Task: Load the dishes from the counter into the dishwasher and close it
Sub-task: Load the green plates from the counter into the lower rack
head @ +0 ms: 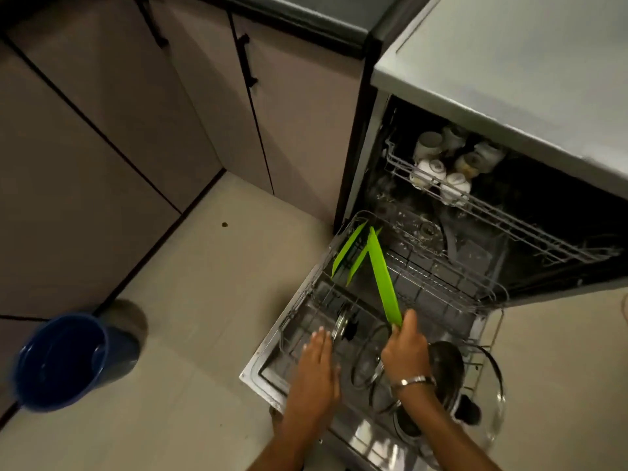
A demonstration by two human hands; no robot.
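Down at the open dishwasher (384,107), we see the lower rack (441,280) pulled out over the lowered door (268,365), with the upper rack (509,222) partly out above it. Our right hand (404,348) pinches the near edge of a green plate (382,277), thumb up along one face and fingers curled behind it, and the plate stands on edge, leaning toward the far left of the lower rack. Just left of it, two more green plates (348,254) sit tilted in the rack's far left corner. Our left hand (316,368) is flat with the fingers straight and together, its tips at the near left part of the rack, beside a glass lid (341,322) standing on edge; whether they touch the wire we cannot tell. Near the right wrist, which wears a metal bangle (413,381), more glass lids (370,365) stand in the tines, with a dark pot (445,368) and a large glass lid (489,396) at the near right. White cups (430,171) fill the far left end of the upper rack. On the floor (204,300) at the left stands a blue bucket (68,362), beside the cabinet doors (102,113).
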